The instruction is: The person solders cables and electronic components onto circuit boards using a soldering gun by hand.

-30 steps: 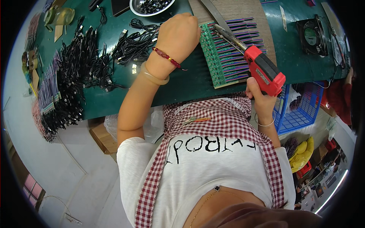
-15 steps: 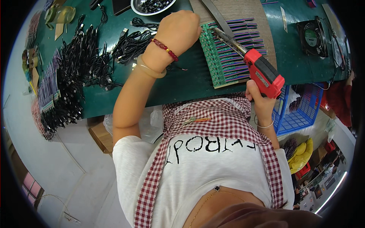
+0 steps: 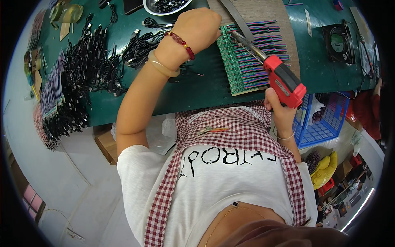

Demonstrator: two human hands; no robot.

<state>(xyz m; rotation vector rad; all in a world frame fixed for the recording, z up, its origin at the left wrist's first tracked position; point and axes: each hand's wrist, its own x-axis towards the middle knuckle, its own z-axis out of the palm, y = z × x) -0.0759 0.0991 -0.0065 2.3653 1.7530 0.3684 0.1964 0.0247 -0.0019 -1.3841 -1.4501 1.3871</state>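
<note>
My right hand (image 3: 281, 109) is wrapped round the handle of a red and black soldering gun (image 3: 284, 80). The gun's metal tip points up and left onto a panel of small green circuit boards (image 3: 231, 68), near its upper end. Rows of thin multicoloured wires (image 3: 261, 53) run from the boards to the right. Beside the panel's upper left corner is my left hand (image 3: 198, 31), closed with its back toward me. Its fingertips are hidden, and so is whatever they pinch. Bundles of black USB cables (image 3: 142, 49) lie left of this hand.
A metal bowl (image 3: 147, 9) of small black parts stands at the far edge of view. A metal strip (image 3: 236, 18) lies across the wooden board (image 3: 284, 33) under the panel. Piled cables (image 3: 78, 78) fill the left; a fan (image 3: 338, 42) stands right, above a blue crate (image 3: 321, 133).
My left hand has shifted slightly right and nearer me, its elbow swinging a little left. The soldering gun has dipped slightly, with its tip still at the panel's upper end.
</note>
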